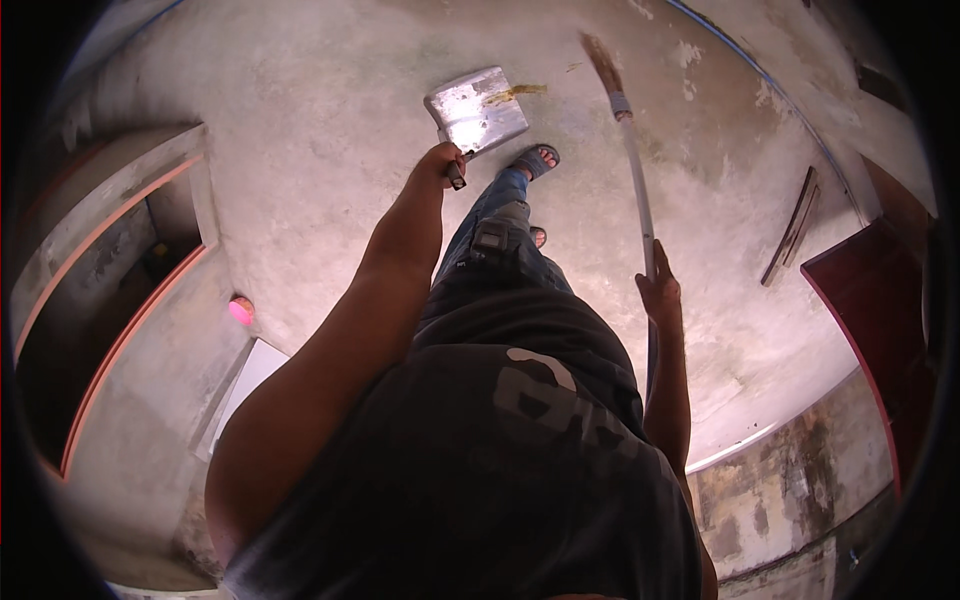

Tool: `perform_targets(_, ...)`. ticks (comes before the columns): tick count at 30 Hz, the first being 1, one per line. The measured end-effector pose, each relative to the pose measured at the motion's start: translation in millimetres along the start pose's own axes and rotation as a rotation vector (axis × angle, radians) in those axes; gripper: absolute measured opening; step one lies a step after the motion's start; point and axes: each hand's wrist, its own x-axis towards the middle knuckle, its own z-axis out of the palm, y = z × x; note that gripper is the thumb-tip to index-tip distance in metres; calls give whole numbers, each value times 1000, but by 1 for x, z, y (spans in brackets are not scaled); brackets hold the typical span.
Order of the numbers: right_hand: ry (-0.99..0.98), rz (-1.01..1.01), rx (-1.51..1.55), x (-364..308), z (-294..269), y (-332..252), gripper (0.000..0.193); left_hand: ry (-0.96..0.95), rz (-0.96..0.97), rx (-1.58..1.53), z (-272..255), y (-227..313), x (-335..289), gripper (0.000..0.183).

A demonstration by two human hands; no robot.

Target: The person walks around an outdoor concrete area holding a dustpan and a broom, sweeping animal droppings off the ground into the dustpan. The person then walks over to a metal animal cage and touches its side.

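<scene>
My left hand [446, 163] is closed round the dark handle of a shiny metal dustpan [482, 104], held low over the concrete floor ahead of my feet. A yellowish-brown strip of debris [526, 89] shows at the pan's far right edge; whether it lies in the pan or on the floor I cannot tell. My right hand [661, 289] grips the long pale handle of a broom [633, 158], with part of the fingers hidden behind it. The broom's brown bristles point away from me, to the right of the dustpan and apart from it.
My sandalled foot [539, 161] stands just behind the dustpan. Dark wooden strips [792, 227] lie at the right, near a dark red panel [870, 320]. A pink round object [241, 310] sits at the left by a wall opening with an orange-edged frame [128, 355].
</scene>
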Motion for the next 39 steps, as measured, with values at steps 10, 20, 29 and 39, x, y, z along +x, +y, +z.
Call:
perform_targets(10,-523,52,-128,9,96,-30,76,142,-48,-172,18,-14,20,16)
perform_targets(20,34,61,129,-9,-14,19,75,18,-188,-512,-20,-40,-47,18)
perform_targets(29,288,-28,286,87,-90,147,71,49,-168,-508,9,-95,-88,16)
perform_targets(39,-395,-144,149,-36,129,100,73,123,-88,-392,-15,-89,8,15)
